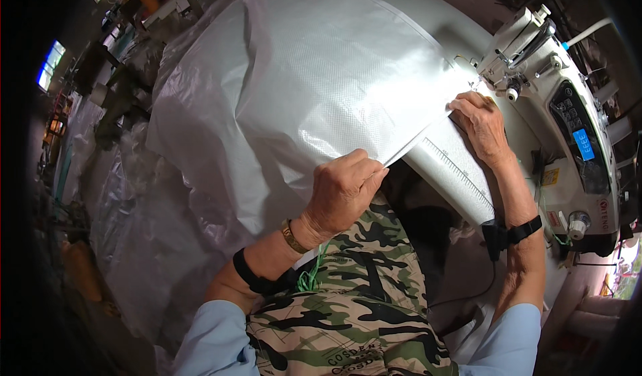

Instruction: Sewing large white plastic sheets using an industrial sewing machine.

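Note:
A large sheet of white woven plastic (321, 62) spreads over the work table and hangs down at the left. My left hand (344, 190) pinches its near edge, which looks folded. Farther along that edge, close to the needle area of a white sewing machine (528, 75), my right hand (483, 125) is closed on the plastic with bent fingertips. Between my hands the edge runs straight. Bright light falls on the sheet near the needle, and glare hides the needle itself.
A ruler scale (461, 170) marks the table's near edge below my right hand. The machine's control panel with a lit blue display (583, 145) stands at the right. More crumpled plastic sheeting (127, 229) lies at the left. Green threads (309, 279) hang near my left wrist.

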Demonstrator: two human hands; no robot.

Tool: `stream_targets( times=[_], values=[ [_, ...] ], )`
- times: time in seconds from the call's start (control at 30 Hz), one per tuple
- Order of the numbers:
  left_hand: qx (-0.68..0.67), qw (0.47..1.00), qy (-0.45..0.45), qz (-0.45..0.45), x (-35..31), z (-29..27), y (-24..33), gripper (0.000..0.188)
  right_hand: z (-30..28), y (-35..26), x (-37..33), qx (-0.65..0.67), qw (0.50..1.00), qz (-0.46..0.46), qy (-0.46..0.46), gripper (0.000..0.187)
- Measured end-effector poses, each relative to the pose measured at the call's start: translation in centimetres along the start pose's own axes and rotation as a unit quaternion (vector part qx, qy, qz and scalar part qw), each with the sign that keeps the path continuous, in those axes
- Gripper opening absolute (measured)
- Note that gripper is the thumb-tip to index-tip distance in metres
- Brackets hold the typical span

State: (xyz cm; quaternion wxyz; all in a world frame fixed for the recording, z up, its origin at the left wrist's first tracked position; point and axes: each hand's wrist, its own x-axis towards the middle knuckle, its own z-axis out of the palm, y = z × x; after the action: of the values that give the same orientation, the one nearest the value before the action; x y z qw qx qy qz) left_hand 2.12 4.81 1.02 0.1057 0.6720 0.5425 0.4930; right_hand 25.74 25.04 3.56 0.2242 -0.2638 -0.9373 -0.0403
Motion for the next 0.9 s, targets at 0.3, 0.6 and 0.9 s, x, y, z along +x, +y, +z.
stream_targets(
  times=[0.3, 0.6, 0.9],
  values=[
    [0.164, 0.979, -0.051, 0.106, 0.0, -1.5, 1.7, 0.028, -1.0, 1.0, 0.6, 0.018, 0.997, -0.016, -0.071, 0.015],
    [0.169, 0.973, -0.125, 0.092, 0.0, -1.2, 1.2, 0.042, 0.1, 0.7, 0.5, -0.076, 0.996, -0.042, -0.033, 0.012],
    [-0.103, 0.967, -0.235, 0.000, 1.8, -0.4, 1.4, 0.030, -1.0, -0.7, 2.2, -0.115, 0.987, -0.004, -0.113, 0.009]
  ],
)
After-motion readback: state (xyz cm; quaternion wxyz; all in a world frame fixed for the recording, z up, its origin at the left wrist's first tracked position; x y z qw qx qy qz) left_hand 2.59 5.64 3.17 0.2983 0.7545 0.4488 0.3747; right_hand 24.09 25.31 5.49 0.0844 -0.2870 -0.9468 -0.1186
